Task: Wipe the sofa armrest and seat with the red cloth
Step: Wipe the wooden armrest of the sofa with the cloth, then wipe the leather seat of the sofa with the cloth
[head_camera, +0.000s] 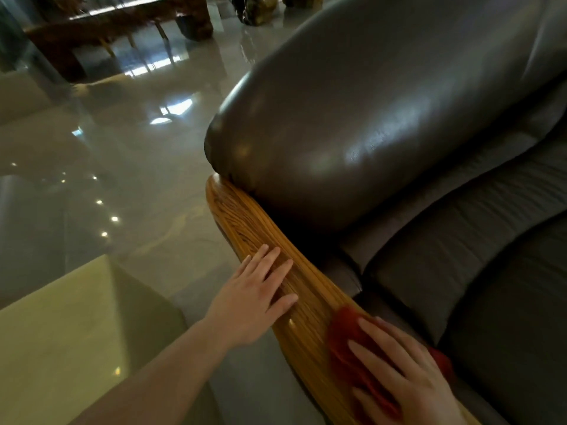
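A dark leather sofa fills the right side, with a rounded padded armrest cushion above a striped wooden armrest rail. My left hand lies flat on the rail, fingers spread, holding nothing. Lower down the rail, my right hand presses flat on a red cloth bunched on the wood. The dark seat cushion lies to the right of both hands.
A pale yellow-green table top stands at the lower left beside the sofa. Glossy grey floor stretches behind it. A dark wooden table and a carved dark object stand far back.
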